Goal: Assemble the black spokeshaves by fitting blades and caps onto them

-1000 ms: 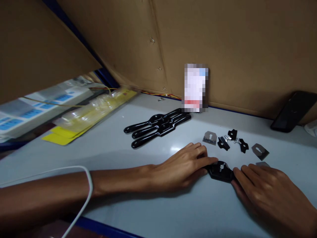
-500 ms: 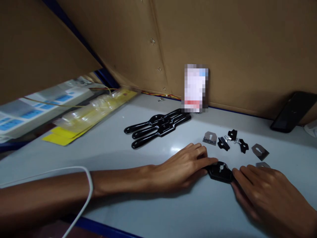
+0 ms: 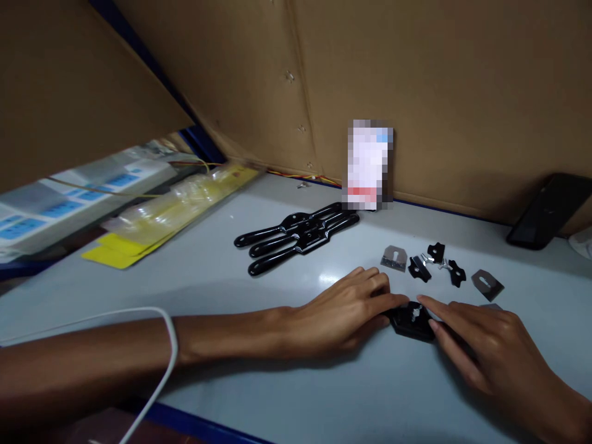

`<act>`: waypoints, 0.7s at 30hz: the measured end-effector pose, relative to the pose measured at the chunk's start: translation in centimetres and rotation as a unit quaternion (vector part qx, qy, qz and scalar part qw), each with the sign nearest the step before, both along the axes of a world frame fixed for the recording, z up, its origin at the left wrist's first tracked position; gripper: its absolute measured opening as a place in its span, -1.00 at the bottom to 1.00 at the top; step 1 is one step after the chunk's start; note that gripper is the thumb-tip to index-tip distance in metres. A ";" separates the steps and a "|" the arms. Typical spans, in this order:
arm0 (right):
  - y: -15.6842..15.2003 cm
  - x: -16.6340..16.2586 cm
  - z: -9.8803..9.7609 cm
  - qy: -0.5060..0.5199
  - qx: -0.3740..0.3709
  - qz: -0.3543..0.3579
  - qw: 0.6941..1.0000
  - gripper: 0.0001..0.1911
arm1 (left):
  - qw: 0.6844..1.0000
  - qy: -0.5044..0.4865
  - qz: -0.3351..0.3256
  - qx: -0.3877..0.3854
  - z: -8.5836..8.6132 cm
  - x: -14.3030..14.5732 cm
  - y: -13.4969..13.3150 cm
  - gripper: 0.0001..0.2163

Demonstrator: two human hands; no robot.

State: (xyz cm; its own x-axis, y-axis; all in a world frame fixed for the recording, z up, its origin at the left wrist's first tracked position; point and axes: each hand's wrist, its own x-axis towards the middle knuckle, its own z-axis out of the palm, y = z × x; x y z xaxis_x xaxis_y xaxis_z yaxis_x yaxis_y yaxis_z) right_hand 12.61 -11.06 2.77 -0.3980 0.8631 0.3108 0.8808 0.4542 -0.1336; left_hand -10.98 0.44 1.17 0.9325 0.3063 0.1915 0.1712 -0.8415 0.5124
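Observation:
A black metal spokeshave point(image 3: 409, 333) lies on the grey table, with a silver wing screw point(image 3: 416, 314) on its dark cap. My left hand point(image 3: 354, 308) is closed round its left handle, which is mostly hidden; the index fingertip rests at the body's upper left. At the other end, my right hand point(image 3: 490, 345) has thumb and index finger apart, the fingertip by the cap's upper edge and the thumb against the body's right side. Beneath that hand, the right handle is largely covered. Close by lie two flat blades, one a slotted blade point(image 3: 394, 258), and several black caps point(image 3: 457, 273) with wing screws.
Several black spokeshave bodies point(image 3: 309, 237) lie together left of centre. Yellow cards in clear packaging point(image 3: 152, 228) sit by a white power strip point(image 3: 69, 209). A blurred-out upright item point(image 3: 367, 163) and a dark phone point(image 3: 548, 209) lean on the cardboard wall. A white cable point(image 3: 173, 345) crosses my left forearm.
My right hand has loosened from the spokeshave's right end; its index finger now reaches out to the cap near the wing screw. The left hand keeps its hold.

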 end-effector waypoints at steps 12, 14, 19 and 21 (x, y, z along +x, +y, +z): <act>0.4 -0.2 -0.3 0.022 0.029 -0.001 0.999 -0.74 | 1.000 -0.008 0.007 0.002 0.3 0.0 -0.2 -0.77; 0.4 -0.2 -0.3 0.023 0.027 -0.001 0.999 -0.74 | 1.000 -0.011 0.004 0.005 0.3 0.0 -0.2 -0.78; 0.4 -0.4 -0.1 0.019 0.027 -0.001 0.999 -0.72 | 1.000 -0.012 0.004 0.006 0.3 0.0 0.0 -0.80; 0.3 -0.4 -0.1 0.019 0.026 -0.003 0.999 -0.70 | 1.000 -0.010 0.005 0.004 0.2 0.0 0.0 -0.80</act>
